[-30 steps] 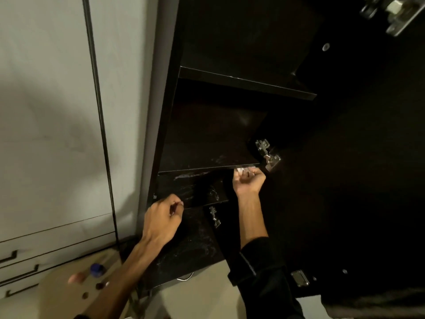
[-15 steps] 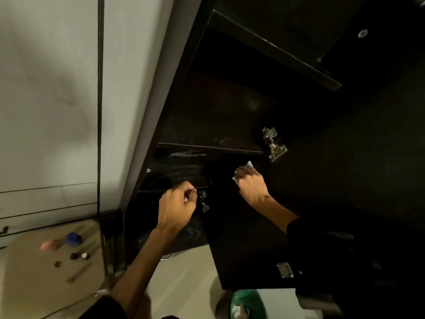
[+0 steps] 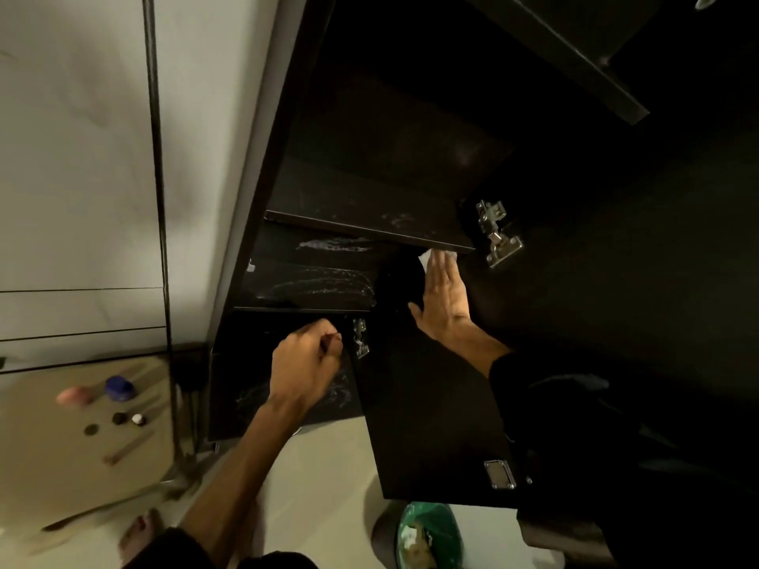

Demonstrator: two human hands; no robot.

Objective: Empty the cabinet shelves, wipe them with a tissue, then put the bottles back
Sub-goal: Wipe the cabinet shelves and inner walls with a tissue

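While right hand [image 3: 443, 297] drops from the shelf [image 3: 369, 230] edge, flat fingers pressing tissue [image 3: 427, 254] at 1 o'clock | left hand [image 3: 306, 363] fisted, contents unclear | wiping continues.

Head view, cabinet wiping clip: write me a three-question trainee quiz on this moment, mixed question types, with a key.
1. True or false: bottles stand on the cabinet shelves.
2. Which hand presses the tissue? A) left hand B) right hand
3. Fill in: the blue-capped bottle stands on the low ____ table to the left.

Key: 1 false; 2 B; 3 beige.
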